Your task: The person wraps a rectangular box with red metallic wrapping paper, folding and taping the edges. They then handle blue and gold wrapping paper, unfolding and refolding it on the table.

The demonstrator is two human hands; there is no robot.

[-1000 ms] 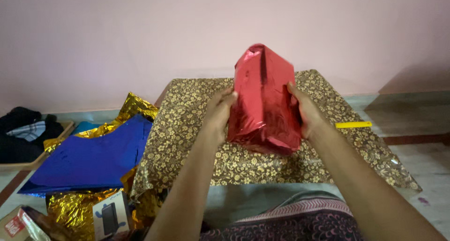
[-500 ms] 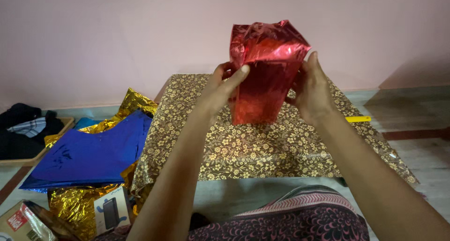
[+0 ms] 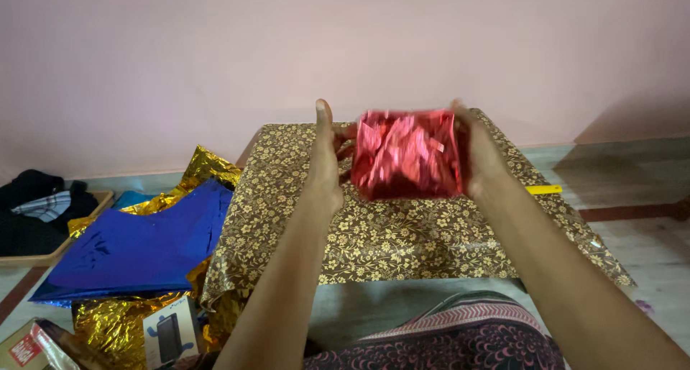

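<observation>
Between both hands (image 3: 327, 161), parcel (image 3: 407, 154) lower now

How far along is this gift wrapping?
Mostly done, it seems: the box is covered in red foil on every side I can see. Left hand and right hand hold it above the gold floral sheet. I cannot tell whether the seams are taped.
</observation>
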